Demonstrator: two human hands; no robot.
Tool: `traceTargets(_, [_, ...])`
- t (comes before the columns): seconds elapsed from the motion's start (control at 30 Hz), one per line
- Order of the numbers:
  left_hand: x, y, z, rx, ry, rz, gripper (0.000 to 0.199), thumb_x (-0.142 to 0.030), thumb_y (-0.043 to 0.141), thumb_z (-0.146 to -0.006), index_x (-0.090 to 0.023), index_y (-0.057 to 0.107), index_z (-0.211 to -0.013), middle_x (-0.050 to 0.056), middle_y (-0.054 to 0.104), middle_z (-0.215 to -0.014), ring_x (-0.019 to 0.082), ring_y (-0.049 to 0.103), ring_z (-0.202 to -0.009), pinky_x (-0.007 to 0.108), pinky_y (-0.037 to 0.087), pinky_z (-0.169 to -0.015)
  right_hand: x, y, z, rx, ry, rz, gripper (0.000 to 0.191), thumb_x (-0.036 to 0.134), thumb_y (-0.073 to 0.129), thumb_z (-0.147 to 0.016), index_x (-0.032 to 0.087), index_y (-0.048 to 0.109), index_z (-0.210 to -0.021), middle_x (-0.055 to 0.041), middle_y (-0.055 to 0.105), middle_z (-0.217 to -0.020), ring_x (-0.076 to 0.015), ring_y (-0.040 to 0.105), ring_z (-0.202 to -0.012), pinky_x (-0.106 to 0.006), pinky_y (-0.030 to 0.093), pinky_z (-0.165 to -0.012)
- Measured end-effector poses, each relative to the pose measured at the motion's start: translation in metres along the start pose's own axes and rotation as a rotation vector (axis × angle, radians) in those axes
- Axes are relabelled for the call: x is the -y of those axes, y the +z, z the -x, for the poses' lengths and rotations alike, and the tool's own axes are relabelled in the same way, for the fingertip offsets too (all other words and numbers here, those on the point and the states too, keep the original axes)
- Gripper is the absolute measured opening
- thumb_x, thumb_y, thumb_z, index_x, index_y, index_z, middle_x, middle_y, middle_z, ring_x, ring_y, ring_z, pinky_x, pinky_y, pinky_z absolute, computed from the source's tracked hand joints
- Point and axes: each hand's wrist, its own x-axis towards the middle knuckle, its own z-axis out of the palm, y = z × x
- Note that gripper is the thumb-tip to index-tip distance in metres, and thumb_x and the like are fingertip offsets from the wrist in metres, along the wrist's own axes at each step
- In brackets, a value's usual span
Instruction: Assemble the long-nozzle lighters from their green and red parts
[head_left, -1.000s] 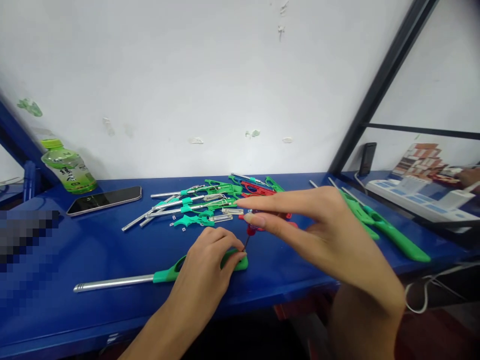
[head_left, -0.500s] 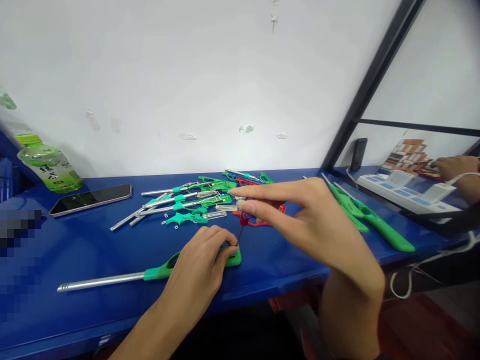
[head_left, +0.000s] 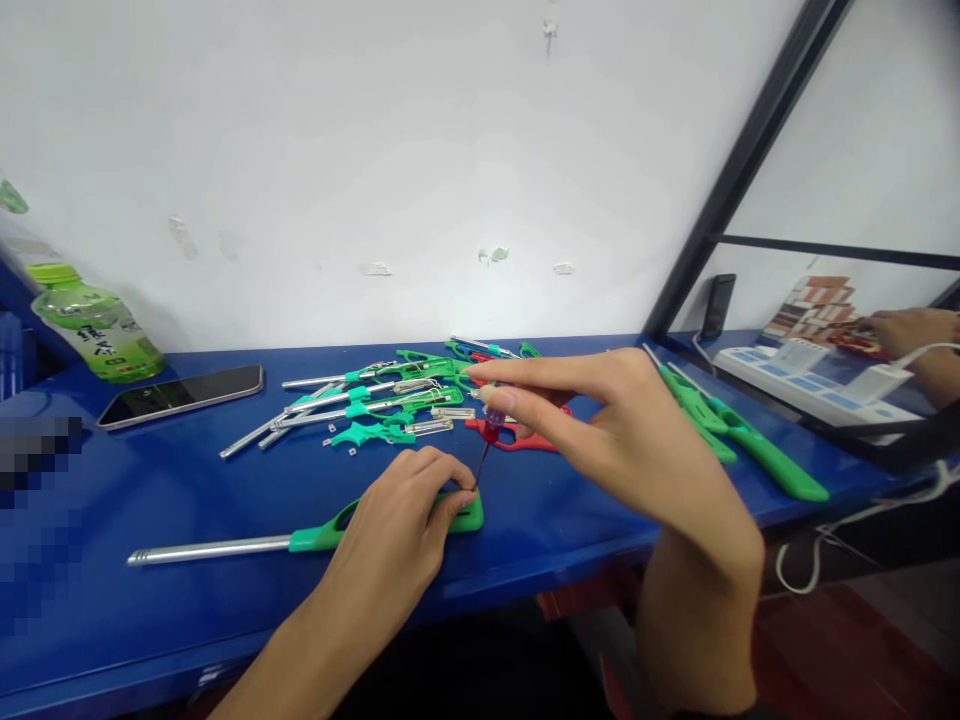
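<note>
Lying on the blue table point(head_left: 187, 480) is a green long-necked lighter point(head_left: 311, 538), its metal tube pointing left. My left hand point(head_left: 405, 525) is closed over the lighter's handle, covering much of it. Between the thumb and fingers of my right hand point(head_left: 585, 410) is a small screwdriver point(head_left: 493, 425) with a red, clear-ended handle. Its thin shaft slants down to the handle's right part, beside my left fingertips; the tip is hidden there. Behind my hands lies a pile of opened lighters point(head_left: 405, 385), with a red lighter shell point(head_left: 525, 436) at its right.
A green-capped bottle point(head_left: 97, 325) and a phone point(head_left: 184, 395) lie at the left. More green lighters point(head_left: 765, 450) rest at the right. Past the black frame stand a white power strip point(head_left: 817, 385) and another person's hand point(head_left: 915, 330). A white cable point(head_left: 817, 560) hangs off the edge.
The screwdriver's handle has tilted slightly to the right with my right hand. The lighter's tube end has swung a little up. My left hand keeps its hold.
</note>
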Motion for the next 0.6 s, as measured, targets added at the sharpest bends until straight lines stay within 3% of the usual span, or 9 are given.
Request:
traceTargets(0.23, [0.0005, 0.0013, 0.0008, 0.004, 0.005, 0.036, 0.018, -0.023, 0.053, -0.103, -0.026, 0.068, -0.093, 0.000, 0.073, -0.097, 0.023, 0.065, -0.092, 0.035, 0.045, -0.081, 0.0009, -0.0029, 0.0008, 0.033, 0.019, 0.052, 0.021, 0.028, 0.072, -0.106, 0.027, 0.087, -0.120, -0.0017, 0.086, -0.120, -0.0212, 0.084, -0.095, -0.027, 0.065, -0.075])
traceTargets(0.6, [0.0019, 0.0025, 0.0012, 0.016, 0.021, 0.019, 0.019, -0.023, 0.053, -0.104, -0.026, 0.068, -0.092, 0.001, 0.073, -0.097, 0.024, 0.065, -0.093, 0.035, 0.046, -0.081, -0.0026, -0.0017, -0.0004, 0.042, 0.015, 0.067, 0.021, 0.032, 0.072, -0.106, 0.028, 0.088, -0.119, -0.0017, 0.087, -0.115, -0.0192, 0.082, -0.087, -0.027, 0.061, -0.071])
